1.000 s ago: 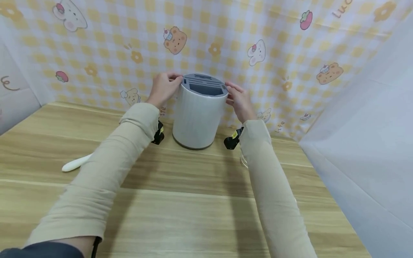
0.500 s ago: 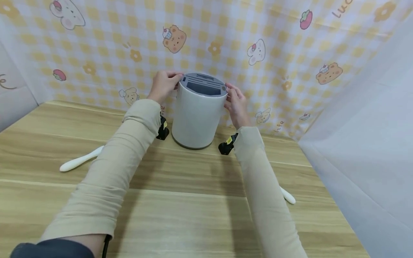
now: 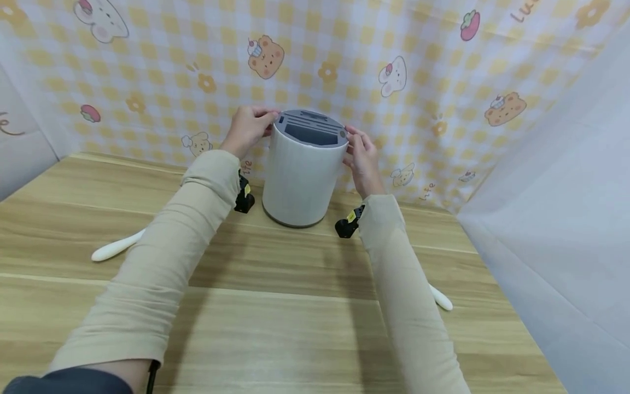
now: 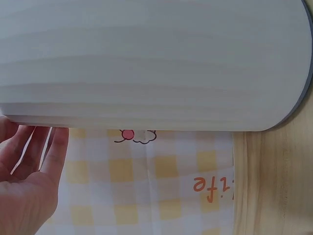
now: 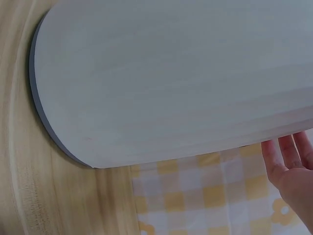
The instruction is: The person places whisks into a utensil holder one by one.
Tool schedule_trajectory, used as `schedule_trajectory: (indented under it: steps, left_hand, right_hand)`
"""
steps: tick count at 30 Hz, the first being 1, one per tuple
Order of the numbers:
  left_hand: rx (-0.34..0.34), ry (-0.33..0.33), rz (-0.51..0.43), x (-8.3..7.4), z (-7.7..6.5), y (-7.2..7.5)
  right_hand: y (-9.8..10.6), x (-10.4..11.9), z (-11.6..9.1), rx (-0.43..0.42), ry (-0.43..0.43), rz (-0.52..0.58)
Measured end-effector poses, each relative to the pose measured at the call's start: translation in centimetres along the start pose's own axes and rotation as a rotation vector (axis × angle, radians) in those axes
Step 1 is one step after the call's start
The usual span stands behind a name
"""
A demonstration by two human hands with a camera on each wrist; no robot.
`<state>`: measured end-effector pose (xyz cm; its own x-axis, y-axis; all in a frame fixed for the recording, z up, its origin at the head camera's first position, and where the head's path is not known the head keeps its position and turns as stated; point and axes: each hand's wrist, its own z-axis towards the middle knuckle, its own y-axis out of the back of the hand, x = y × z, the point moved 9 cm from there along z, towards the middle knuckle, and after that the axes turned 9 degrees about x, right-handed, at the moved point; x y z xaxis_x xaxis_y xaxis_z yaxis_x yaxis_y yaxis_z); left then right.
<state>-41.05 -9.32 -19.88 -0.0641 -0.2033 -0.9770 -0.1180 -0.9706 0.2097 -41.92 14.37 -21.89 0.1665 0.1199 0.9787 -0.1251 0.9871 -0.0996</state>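
Observation:
A white, round knife holder (image 3: 302, 183) stands upright at the back of the table, its grey top cut with slots and one wide opening. At its upper left edge my left hand (image 3: 247, 130) holds the rim, thumb at the front and fingers behind. My right hand (image 3: 363, 158) holds the upper right edge, fingertips on its side. In the left wrist view, the fingers of the left hand (image 4: 36, 171) lie against the lower edge of the white wall. The right wrist view has the right hand's fingers (image 5: 289, 154) on the opposite side.
A white handle (image 3: 115, 249) lies on the wooden table (image 3: 275, 323) to the left, partly under my left forearm. Another white handle (image 3: 440, 298) shows beside my right forearm. Just behind the holder hangs a yellow checked cloth (image 3: 315, 60); a white side wall (image 3: 556, 219) rises at the right.
My right wrist and forearm have shifted a little left and down, uncovering the white handle on the right and covering a thin looped thing. Both hands stay on the holder, which stands nearly where it was.

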Motion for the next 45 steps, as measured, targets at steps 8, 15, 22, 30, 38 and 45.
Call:
schedule_trajectory:
  steps: [8,15,22,30,38,45]
  left_hand:
    - [0.012,-0.053,0.000,0.0,-0.2,0.1]
    - [0.010,-0.068,0.030,0.1,-0.6,-0.1]
    - [0.007,-0.101,0.065,-0.1,-1.7,-0.2]
    - [0.012,-0.114,0.047,-0.1,-2.5,-0.3]
    - [0.009,-0.119,0.053,0.1,-2.8,-0.3]
    - [0.003,-0.132,0.059,0.0,-3.1,-0.3]
  right_hand:
    - [0.0,0.2,-0.4,0.006,0.019,-0.022]
    - [0.1,0.4,-1.2,0.006,0.044,-0.061]
    - [0.1,0.5,-2.0,0.004,0.071,-0.085]
    - [0.1,0.7,-2.9,0.002,0.091,-0.105]
    - [0.1,0.7,-3.4,-0.010,0.116,-0.098]
    - [0.0,0.9,-3.8,-0.006,0.131,-0.089]
